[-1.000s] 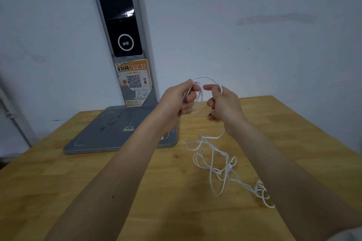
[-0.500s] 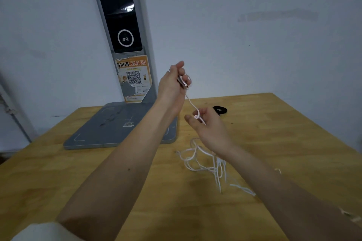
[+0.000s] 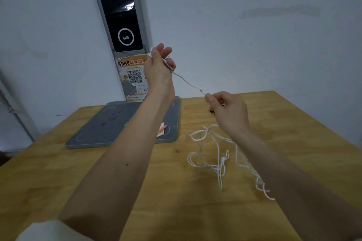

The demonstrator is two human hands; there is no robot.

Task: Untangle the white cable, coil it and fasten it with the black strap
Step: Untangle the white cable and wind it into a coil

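Hands (image 3: 159, 68) apart now, white cable (image 3: 207, 150) stretched, tangled

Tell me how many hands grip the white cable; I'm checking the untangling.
2. The left hand holds one end raised; the right hand pinches the white cable lower, above the table.

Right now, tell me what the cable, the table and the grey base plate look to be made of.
white cable: thin, flexible cord, likely plastic-sheathed; it droops in loose loops and runs taut between the left hand and the right hand.
table: wood, light matt finish; grain and joined strips show.
grey base plate: probably painted metal or hard plastic; flat, smooth, scuffed.
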